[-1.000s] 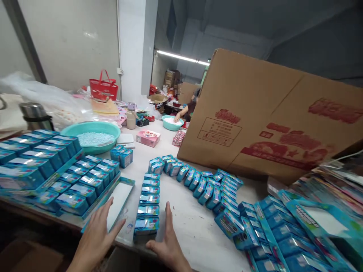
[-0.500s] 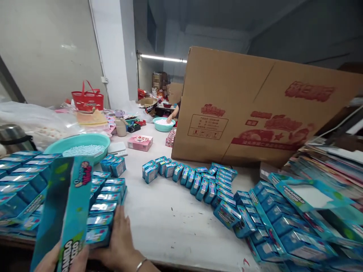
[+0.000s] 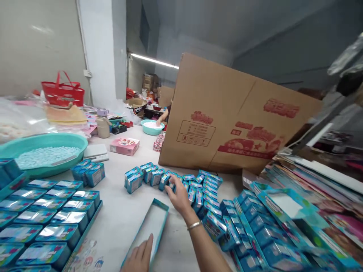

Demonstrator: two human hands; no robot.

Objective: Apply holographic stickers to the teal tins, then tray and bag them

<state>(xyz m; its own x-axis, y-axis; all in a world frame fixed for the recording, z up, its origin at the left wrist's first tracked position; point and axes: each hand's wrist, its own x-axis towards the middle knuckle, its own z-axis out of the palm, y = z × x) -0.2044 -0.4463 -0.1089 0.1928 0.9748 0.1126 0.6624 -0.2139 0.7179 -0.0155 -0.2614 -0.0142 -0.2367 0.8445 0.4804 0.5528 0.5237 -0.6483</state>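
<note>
On the tabletop before me lies a long, shallow blue cardboard tray [image 3: 163, 207] with a pale inside and nothing in its visible part. My left hand [image 3: 139, 256] holds the tray's near end, fingers together over the wall and into the inside. Beyond the tray's far end, my right hand [image 3: 180, 194], with a bracelet on the wrist, is at a curved row of small blue boxes [image 3: 192, 194]. Its thumb and fingers are apart; whether they touch a box is not clear. To the left, rows of similar blue boxes [image 3: 61, 235] stand in a low tray.
A turquoise basin [image 3: 82, 145] of pale pellets, a white scale [image 3: 96, 151] and a pink box [image 3: 124, 146] stand at left. A big carton [image 3: 215, 94] leans behind the row. More filled trays [image 3: 265, 226] are at right. A co-worker's hand [image 3: 159, 121] is in a far basin.
The tray has gone from upright at the left to lying flat in front of me. My right hand has left the boxes at the left and reached the curved row. The view has swung right.
</note>
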